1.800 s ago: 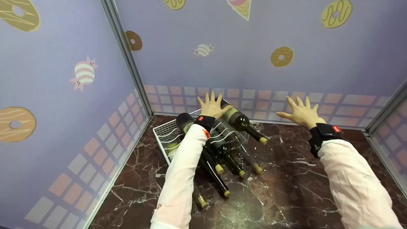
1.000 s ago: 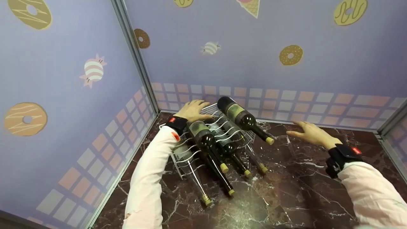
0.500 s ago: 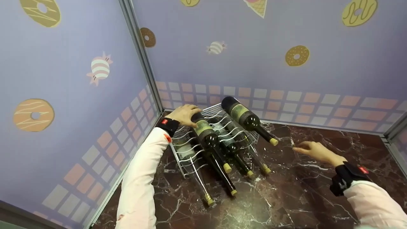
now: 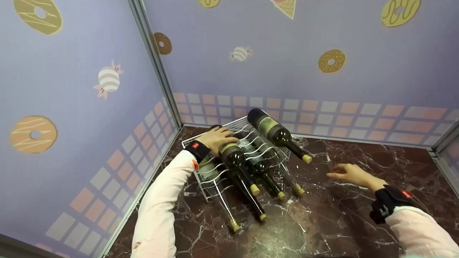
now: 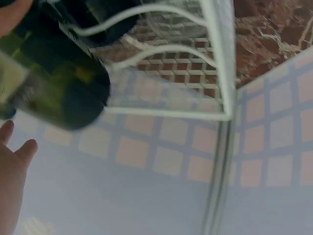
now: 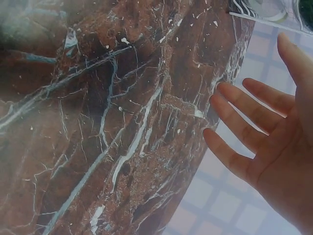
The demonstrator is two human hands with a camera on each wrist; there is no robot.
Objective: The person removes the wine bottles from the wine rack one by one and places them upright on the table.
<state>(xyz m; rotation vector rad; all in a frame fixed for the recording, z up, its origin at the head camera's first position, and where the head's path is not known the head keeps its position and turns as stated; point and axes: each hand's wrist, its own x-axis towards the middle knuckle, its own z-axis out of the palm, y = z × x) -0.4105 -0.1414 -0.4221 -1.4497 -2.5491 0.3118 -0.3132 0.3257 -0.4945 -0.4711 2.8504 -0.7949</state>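
Observation:
My left hand (image 4: 216, 139) lies over the body of a dark wine bottle (image 4: 235, 157) with a yellow cork. In the left wrist view the fingers (image 5: 12, 152) look fairly straight, with a gap between them and that bottle's base (image 5: 80, 100); contact is hard to tell. The bottle lies on top of a white wire rack (image 4: 207, 184). A second dark, green-labelled wine bottle (image 4: 270, 128) rests tilted on the rack's right side. To the right, my right hand (image 4: 353, 175) hovers above the marble surface, fingers relaxed and holding nothing.
Below the top bottles, the rack carries several more, including a clear bottle (image 4: 222, 204) and dark ones with corks facing me. Purple patterned panels (image 4: 215, 71) stand behind and at the sides. The brown marble surface (image 4: 322, 215) spreads out in front.
My left hand came off the rack's middle, swung left, then moved back right over the left top bottle. My right hand lowered toward me, its spread fingers relaxing. The bottles stayed in place.

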